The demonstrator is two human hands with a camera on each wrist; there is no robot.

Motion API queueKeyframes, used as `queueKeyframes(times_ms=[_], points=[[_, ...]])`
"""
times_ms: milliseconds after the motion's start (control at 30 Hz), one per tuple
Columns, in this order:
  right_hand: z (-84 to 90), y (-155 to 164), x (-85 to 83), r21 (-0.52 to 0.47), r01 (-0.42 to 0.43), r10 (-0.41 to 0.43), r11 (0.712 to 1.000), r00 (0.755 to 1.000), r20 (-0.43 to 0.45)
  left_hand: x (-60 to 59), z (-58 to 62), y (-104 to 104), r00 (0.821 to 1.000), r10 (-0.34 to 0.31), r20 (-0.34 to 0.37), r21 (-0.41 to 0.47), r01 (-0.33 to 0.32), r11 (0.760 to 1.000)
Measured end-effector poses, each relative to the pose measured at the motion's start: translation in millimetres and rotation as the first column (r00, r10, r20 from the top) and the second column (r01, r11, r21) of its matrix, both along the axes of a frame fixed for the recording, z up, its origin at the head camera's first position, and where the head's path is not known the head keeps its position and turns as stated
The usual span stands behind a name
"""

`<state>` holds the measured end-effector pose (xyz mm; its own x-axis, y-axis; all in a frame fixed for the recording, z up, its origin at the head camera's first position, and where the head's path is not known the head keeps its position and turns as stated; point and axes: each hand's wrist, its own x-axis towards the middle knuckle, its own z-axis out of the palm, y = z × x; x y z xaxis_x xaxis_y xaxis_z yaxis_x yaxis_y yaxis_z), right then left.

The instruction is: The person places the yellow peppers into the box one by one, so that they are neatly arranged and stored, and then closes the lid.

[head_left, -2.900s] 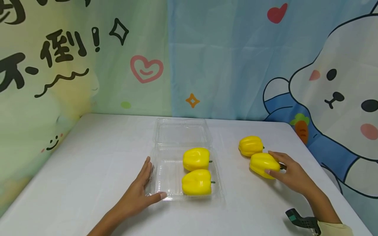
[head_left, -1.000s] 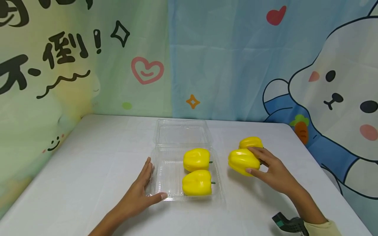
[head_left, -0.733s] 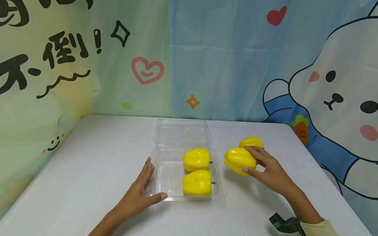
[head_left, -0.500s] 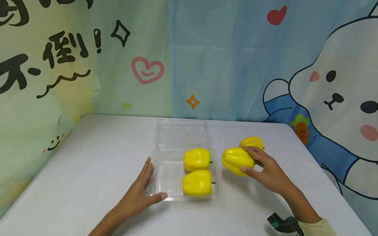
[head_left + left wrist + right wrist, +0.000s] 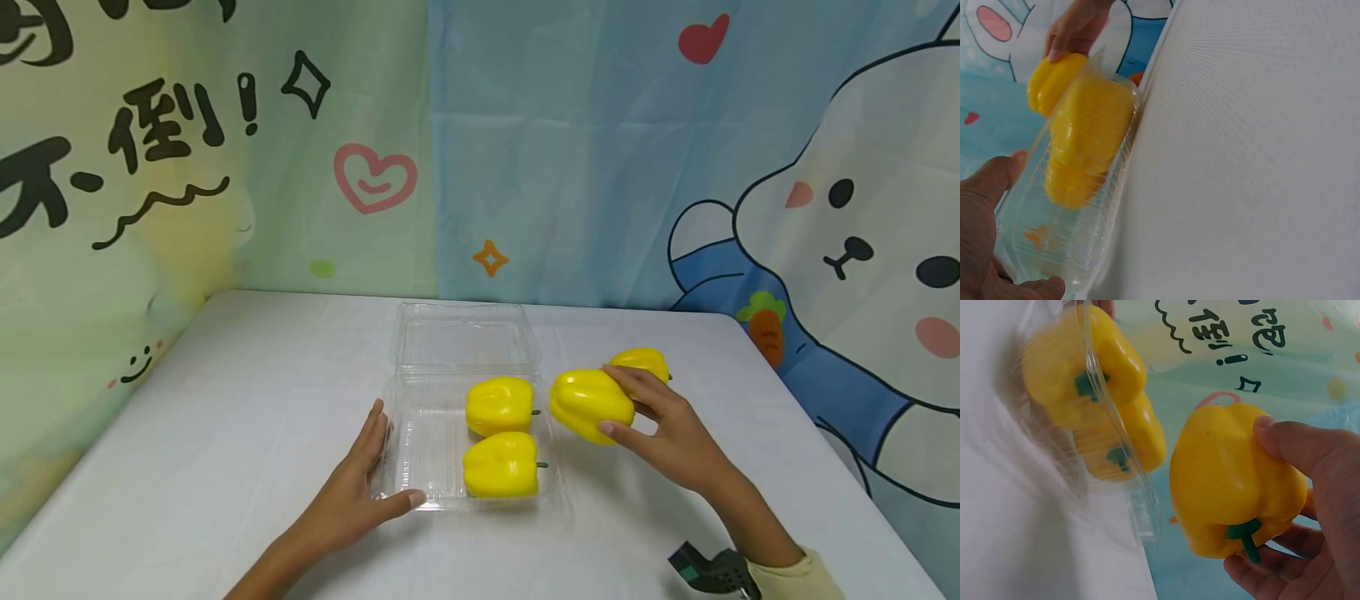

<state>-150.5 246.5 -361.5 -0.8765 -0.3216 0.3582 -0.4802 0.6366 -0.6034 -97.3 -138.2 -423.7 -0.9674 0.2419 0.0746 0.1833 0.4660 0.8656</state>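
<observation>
My right hand (image 5: 667,429) grips a yellow bell pepper (image 5: 590,406) by its stem end, thumb on one side and fingers on the other. This pepper (image 5: 1235,475) is held up off the table, just right of a clear plastic clamshell box (image 5: 427,450). Inside the box's right half lie two more yellow bell peppers, a rear one (image 5: 498,406) and a front one (image 5: 500,465), green stems pointing right. My left hand (image 5: 348,487) rests against the box's left side with straight fingers, its thumb at the front edge. Through the clear wall, the left wrist view shows the boxed peppers (image 5: 1088,125).
Behind my right hand, another yellow bell pepper (image 5: 642,362) lies on the white table (image 5: 225,433), partly hidden. The box's lid (image 5: 461,335) is folded back toward the rear. A printed cloth backdrop (image 5: 555,167) hangs along the table's far edge.
My right hand has taken the nearer of the two loose peppers, lifted it and carried it left toward the box. The left hand and the boxed peppers have stayed in place.
</observation>
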Motion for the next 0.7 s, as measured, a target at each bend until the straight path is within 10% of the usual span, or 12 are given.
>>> queueKeyframes(times_ms=[700], points=[[8.2, -24.8, 3.3, -0.034, -0.103, 0.101, 0.994, 0.994, -0.037, 0.9, 0.9, -0.8, 1.000, -0.011, -0.002, 0.011, 0.011, 1.000]])
